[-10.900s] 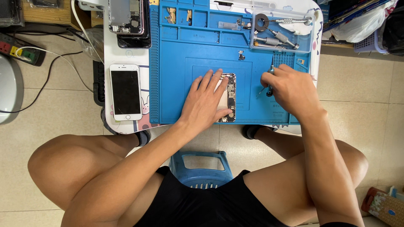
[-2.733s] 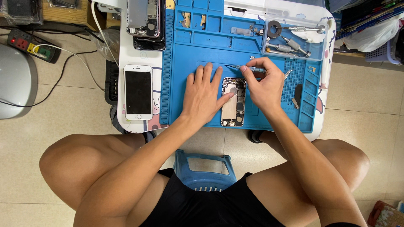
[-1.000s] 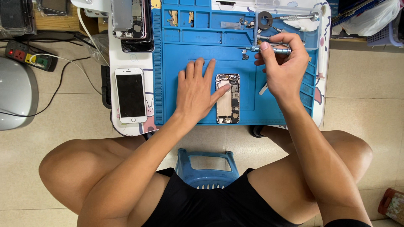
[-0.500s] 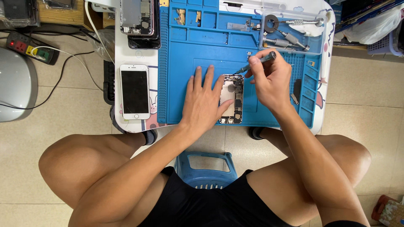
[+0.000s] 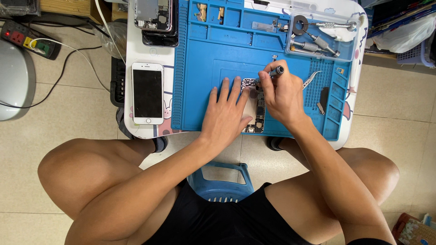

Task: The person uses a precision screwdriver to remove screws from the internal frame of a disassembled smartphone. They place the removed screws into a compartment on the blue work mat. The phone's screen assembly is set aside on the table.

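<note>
An opened phone body (image 5: 257, 110) with its inner parts showing lies on the blue repair mat (image 5: 204, 68). My left hand (image 5: 225, 110) rests flat on the mat with its fingers spread, the thumb pressing on the phone's left side. My right hand (image 5: 280, 96) grips a small grey screwdriver (image 5: 271, 73), whose tip points down at the top of the phone. Part of the phone is hidden under both hands.
A white-framed phone screen (image 5: 147, 93) lies on the small table left of the mat. Another opened phone shell (image 5: 157, 17) sits at the back left. Tweezers (image 5: 311, 80), a black pry tool (image 5: 323, 96) and a tray of screwdrivers (image 5: 318, 34) are at right. A power strip (image 5: 27, 40) lies on the floor.
My right hand has come down from the tool tray with the screwdriver and now holds its tip on the phone's top end. The left hand has stayed on the phone.
</note>
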